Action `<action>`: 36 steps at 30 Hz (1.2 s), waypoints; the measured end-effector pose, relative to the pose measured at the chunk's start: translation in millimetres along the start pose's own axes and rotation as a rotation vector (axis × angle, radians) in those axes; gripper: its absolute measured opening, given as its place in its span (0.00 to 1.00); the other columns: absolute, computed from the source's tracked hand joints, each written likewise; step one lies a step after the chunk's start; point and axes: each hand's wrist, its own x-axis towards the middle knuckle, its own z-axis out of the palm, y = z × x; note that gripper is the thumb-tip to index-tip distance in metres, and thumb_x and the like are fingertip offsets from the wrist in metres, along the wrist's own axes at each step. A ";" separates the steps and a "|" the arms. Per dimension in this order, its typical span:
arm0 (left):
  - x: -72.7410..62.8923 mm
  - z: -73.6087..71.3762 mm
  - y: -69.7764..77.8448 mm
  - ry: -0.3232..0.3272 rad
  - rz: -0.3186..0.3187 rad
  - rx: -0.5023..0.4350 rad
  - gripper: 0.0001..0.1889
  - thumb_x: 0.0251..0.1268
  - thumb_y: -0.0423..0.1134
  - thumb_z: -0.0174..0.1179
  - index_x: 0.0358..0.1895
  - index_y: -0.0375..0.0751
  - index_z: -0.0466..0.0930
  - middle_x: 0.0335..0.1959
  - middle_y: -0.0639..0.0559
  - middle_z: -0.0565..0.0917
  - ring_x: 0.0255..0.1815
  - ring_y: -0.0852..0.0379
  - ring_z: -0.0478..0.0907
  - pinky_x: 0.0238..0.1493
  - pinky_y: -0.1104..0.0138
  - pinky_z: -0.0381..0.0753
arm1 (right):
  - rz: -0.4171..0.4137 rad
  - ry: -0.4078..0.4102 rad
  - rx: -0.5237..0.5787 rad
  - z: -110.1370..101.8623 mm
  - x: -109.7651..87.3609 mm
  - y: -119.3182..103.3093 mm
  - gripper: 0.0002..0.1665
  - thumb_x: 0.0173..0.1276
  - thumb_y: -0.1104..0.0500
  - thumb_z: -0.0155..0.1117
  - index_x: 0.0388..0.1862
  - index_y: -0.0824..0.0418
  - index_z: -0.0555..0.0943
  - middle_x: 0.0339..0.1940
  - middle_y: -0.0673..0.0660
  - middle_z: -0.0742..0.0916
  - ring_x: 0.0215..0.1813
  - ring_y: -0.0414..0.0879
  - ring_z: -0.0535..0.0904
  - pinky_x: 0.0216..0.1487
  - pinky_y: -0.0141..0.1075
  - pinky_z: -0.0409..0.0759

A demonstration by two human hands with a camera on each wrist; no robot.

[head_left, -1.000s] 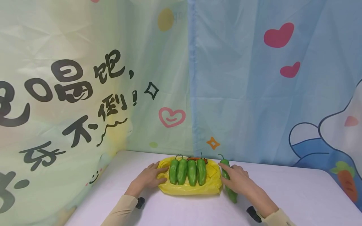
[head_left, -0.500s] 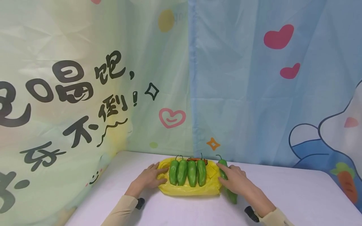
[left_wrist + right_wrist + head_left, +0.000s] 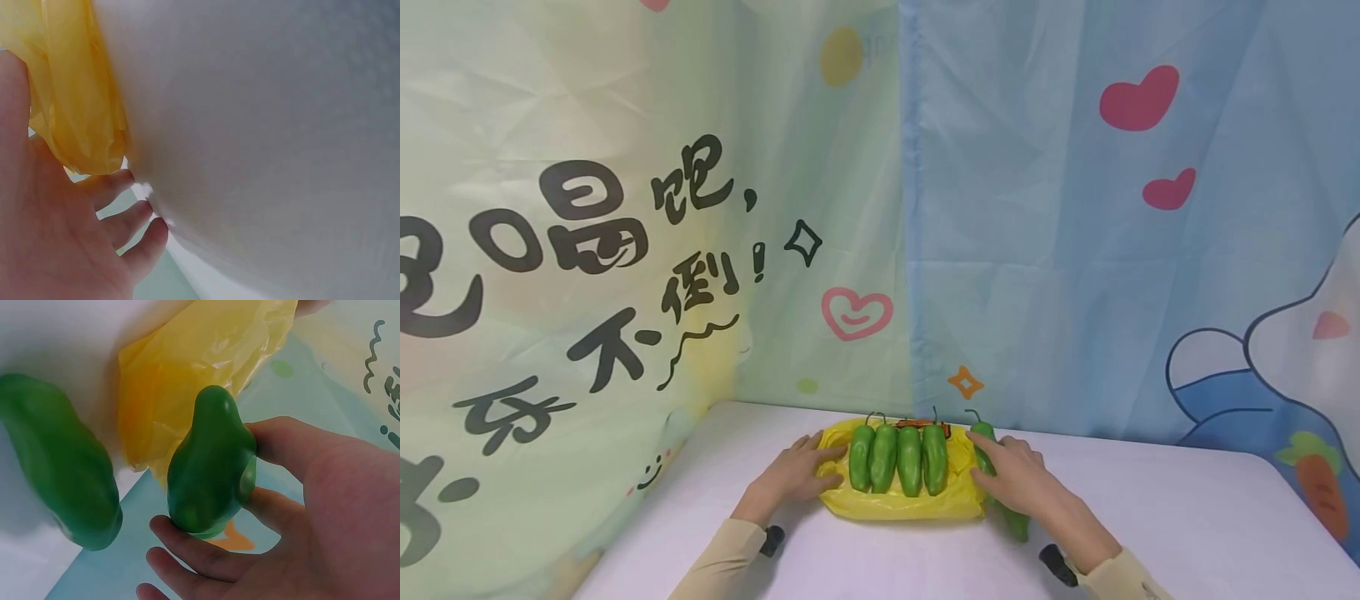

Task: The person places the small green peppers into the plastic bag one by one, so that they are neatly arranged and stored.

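Note:
A yellow plastic bag (image 3: pixel 902 506) is spread on the table, with several green peppers (image 3: pixel 883 458) side by side on it. My left hand (image 3: pixel 790 473) rests its spread fingers on the bag's left edge; the left wrist view shows the yellow plastic (image 3: pixel 81 94) against the thumb and fingers. Beside the bag's right edge, my right hand (image 3: pixel 1022 475) holds a green pepper (image 3: pixel 209 462) between thumb and fingers, its stem pointing away. Another green pepper (image 3: pixel 62 462) lies on the table below that hand, partly hidden by it in the head view.
Something orange-red and dark (image 3: pixel 923 424) shows behind the row of peppers, mostly hidden. The white table (image 3: pixel 1165 492) meets printed cloth curtains (image 3: pixel 1000 250) at the back and left.
My right hand has shifted slightly left toward the bag, carrying the held pepper with it. The left hand, the bag and the row of peppers stay put.

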 end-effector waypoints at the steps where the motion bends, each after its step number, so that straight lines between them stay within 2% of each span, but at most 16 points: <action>1: -0.2 0.0 0.1 0.000 0.001 -0.001 0.29 0.70 0.56 0.58 0.73 0.55 0.71 0.79 0.33 0.59 0.78 0.29 0.55 0.76 0.36 0.58 | -0.002 0.002 -0.002 0.1 0.2 -0.8 0.35 0.70 0.53 0.65 0.74 0.56 0.70 0.59 0.70 0.82 0.58 0.67 0.77 0.55 0.67 0.74; 16: -2.7 -0.9 2.5 -0.001 -0.014 -0.002 0.29 0.71 0.56 0.57 0.73 0.55 0.71 0.79 0.35 0.59 0.79 0.30 0.55 0.75 0.36 0.58 | -0.020 0.000 -0.002 3.7 3.8 -14.9 0.35 0.69 0.52 0.66 0.74 0.55 0.71 0.58 0.67 0.83 0.60 0.64 0.77 0.55 0.64 0.74; 27: -2.9 -2.5 2.1 -0.004 -0.015 -0.008 0.29 0.71 0.57 0.56 0.73 0.57 0.70 0.80 0.35 0.58 0.79 0.29 0.54 0.76 0.36 0.57 | -0.035 0.017 -0.030 3.0 8.3 -25.9 0.34 0.69 0.51 0.66 0.74 0.54 0.71 0.52 0.65 0.84 0.53 0.59 0.78 0.49 0.59 0.76; 36: -1.2 -0.9 0.3 -0.007 -0.022 -0.007 0.30 0.70 0.58 0.57 0.73 0.58 0.70 0.80 0.36 0.58 0.79 0.30 0.53 0.76 0.37 0.57 | -0.048 0.009 -0.023 5.4 11.1 -29.4 0.35 0.70 0.51 0.66 0.74 0.53 0.71 0.57 0.67 0.83 0.58 0.63 0.78 0.53 0.62 0.76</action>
